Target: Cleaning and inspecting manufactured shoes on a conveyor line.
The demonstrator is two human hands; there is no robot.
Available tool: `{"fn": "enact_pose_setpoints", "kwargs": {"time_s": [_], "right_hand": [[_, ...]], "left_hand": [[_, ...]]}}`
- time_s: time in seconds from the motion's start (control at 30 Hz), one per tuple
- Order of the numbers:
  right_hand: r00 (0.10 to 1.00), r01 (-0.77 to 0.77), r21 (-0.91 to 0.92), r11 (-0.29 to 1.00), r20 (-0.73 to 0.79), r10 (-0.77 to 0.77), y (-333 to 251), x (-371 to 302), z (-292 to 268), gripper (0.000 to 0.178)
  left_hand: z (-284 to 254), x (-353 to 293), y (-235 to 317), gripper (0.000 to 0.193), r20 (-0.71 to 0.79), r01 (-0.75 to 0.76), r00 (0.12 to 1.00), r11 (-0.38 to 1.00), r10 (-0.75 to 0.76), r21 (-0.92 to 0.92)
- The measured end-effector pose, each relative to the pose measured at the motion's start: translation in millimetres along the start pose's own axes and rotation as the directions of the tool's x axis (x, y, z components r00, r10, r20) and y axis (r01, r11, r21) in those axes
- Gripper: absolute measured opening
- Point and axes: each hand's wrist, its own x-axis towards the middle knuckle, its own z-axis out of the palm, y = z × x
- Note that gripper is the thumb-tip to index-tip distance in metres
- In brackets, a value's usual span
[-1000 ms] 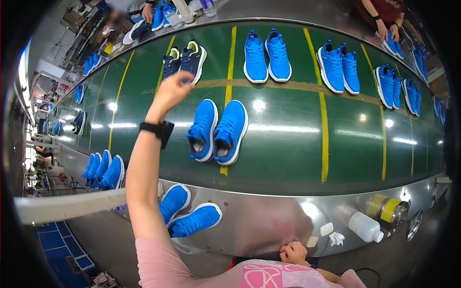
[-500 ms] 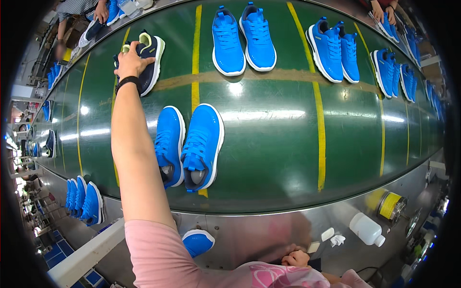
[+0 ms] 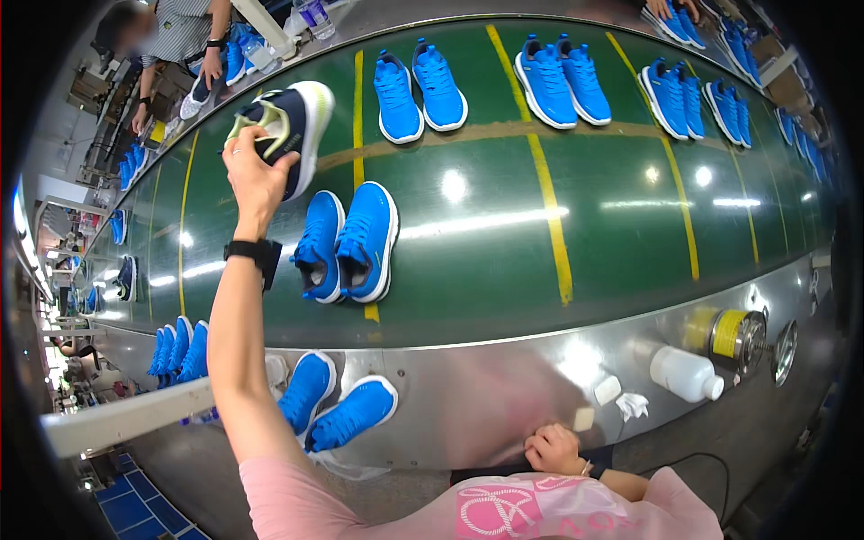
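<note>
My left hand (image 3: 256,180), with a black band on its wrist, is stretched out over the conveyor belt. Its fingers are closed on a dark navy sneaker (image 3: 300,117) with a pale lime lining and a white sole; the shoe is tilted with its sole turned to the right. Whether a second dark shoe is behind it I cannot tell. Just nearer on the belt stands a pair of blue sneakers (image 3: 367,241) with white soles. My right hand (image 3: 553,448) rests, fingers curled in, at the edge of the steel table, beside a small cream block (image 3: 583,419).
More blue pairs (image 3: 435,85) stand along the green belt (image 3: 468,297), between yellow lines. Two blue shoes (image 3: 351,412) lie on the steel ledge at front left, near a pale bar (image 3: 135,416). A white bottle (image 3: 684,373) lies at right. Across the belt, a person (image 3: 184,36) handles shoes.
The dark sneaker, gripped on the belt before, is now raised and tilted in my left hand. The view has shifted, showing more of the ledge. My right hand stays curled at the table edge.
</note>
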Motion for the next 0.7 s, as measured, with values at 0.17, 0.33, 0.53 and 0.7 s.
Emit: {"fn": "enact_pose_setpoints", "kwargs": {"time_s": [0.17,0.33,0.53,0.7], "right_hand": [[0.997,0.033,0.021,0.999,-0.065,-0.031,-5.9,-4.8,-2.4,0.01],[0.955,0.087,0.256,0.963,-0.296,-0.007,1.6,-15.0,7.4,0.014],[0.897,0.16,0.336,0.928,-0.442,0.006,0.3,-15.6,12.6,0.018],[0.947,-0.071,0.534,0.842,-0.229,0.225,-7.1,-20.6,5.4,0.021]], "left_hand": [[-104.0,-75.6,122.3,0.049,0.147,-0.536,0.816,0.827,0.559,-0.171],[-178.5,-212.6,196.1,0.025,0.468,-0.743,0.406,0.582,0.785,-0.331],[-202.2,-347.3,214.6,0.027,0.625,-0.67,0.136,0.536,0.769,-0.513],[-219.6,-392.9,213.4,0.046,0.601,-0.39,0.531,0.802,0.597,-0.452]]}}
